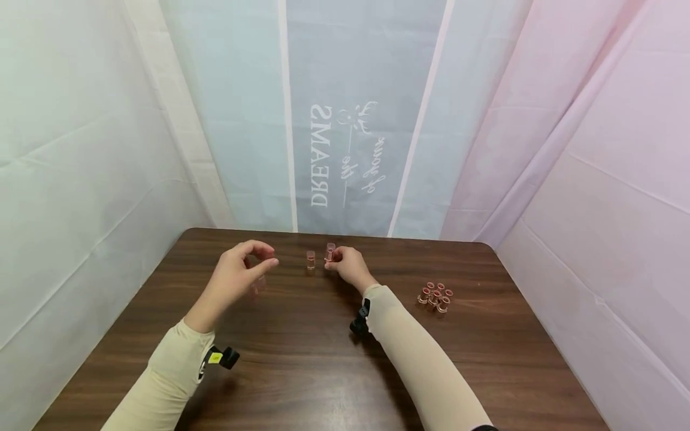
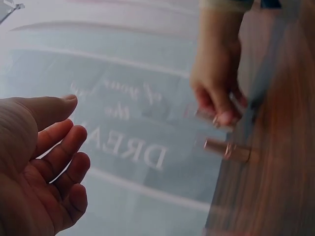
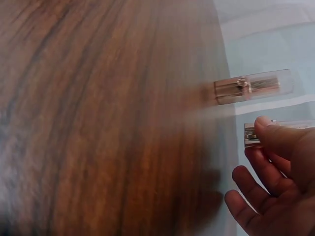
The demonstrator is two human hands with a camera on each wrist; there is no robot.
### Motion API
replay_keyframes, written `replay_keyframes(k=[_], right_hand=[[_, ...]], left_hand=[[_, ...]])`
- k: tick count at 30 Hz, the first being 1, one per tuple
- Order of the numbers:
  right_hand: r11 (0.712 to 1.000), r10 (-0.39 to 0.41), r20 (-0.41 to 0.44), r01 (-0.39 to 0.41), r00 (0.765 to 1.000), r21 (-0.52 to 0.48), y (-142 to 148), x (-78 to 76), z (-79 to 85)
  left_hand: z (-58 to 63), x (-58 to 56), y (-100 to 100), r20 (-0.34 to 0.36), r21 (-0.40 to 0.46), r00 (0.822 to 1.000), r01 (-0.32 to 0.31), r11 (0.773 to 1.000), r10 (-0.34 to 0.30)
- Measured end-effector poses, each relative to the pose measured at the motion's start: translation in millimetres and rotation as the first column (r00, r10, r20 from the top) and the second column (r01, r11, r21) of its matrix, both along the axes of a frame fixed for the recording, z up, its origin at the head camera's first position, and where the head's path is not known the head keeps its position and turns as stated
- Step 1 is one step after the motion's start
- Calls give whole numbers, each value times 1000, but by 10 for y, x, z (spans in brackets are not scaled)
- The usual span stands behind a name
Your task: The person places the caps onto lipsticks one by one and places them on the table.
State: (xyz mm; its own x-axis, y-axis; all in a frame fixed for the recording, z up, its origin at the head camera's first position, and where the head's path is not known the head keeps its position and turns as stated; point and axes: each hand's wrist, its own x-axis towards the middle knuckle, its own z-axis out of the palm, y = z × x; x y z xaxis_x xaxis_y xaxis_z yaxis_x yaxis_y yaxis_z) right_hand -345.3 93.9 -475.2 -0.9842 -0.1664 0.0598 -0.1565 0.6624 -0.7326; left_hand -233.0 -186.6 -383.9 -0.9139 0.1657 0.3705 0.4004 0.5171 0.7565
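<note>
My right hand (image 1: 351,267) pinches a small lipstick tube (image 1: 330,252) with a rose-gold base and a clear cap, thumb and fingertips at its lower part. In the right wrist view the thumb covers some of this tube (image 3: 250,134). Just left of it, a matching lipstick tube (image 1: 310,260) stands upright on the table; the left wrist view shows its shiny metallic body (image 2: 229,149). My left hand (image 1: 239,272) is raised over the table's left part, fingers loosely bent and holding nothing. Partly hidden behind it are faint clear, pinkish pieces (image 1: 260,284).
Several small rose-gold tube bases (image 1: 435,297) with reddish rims stand clustered on the right of the dark wooden table (image 1: 302,371). Beyond the table's far edge hangs a pale blue cloth (image 1: 345,72) with white lettering. White cloth walls flank both sides.
</note>
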Motion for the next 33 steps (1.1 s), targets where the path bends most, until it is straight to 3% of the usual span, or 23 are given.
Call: replay_keyframes(k=[10,18,21,26,33], right_hand=[[995,1,35,-4,999,104,-14,-5,-46],[991,6,23,-9,1000,131,-8,-21,-56],[990,9,15,-11,1000,137,-19,-15,-68],[991,12,4,-13,1000,130,-45,-9,-92],[991,11,15,-13,1000,134,-58,13,-103]], left_hand=[[19,-162,-413,29,-120,996,-86,989,90],[-85,-291,-790,71,-183,987,-128,975,143],[-169,-332,-911,135,-226,981,-107,968,140],[-356,-417,-1032,251,-276,963,-20,961,93],[-612,-524,-1101,319,-297,944,19,955,80]])
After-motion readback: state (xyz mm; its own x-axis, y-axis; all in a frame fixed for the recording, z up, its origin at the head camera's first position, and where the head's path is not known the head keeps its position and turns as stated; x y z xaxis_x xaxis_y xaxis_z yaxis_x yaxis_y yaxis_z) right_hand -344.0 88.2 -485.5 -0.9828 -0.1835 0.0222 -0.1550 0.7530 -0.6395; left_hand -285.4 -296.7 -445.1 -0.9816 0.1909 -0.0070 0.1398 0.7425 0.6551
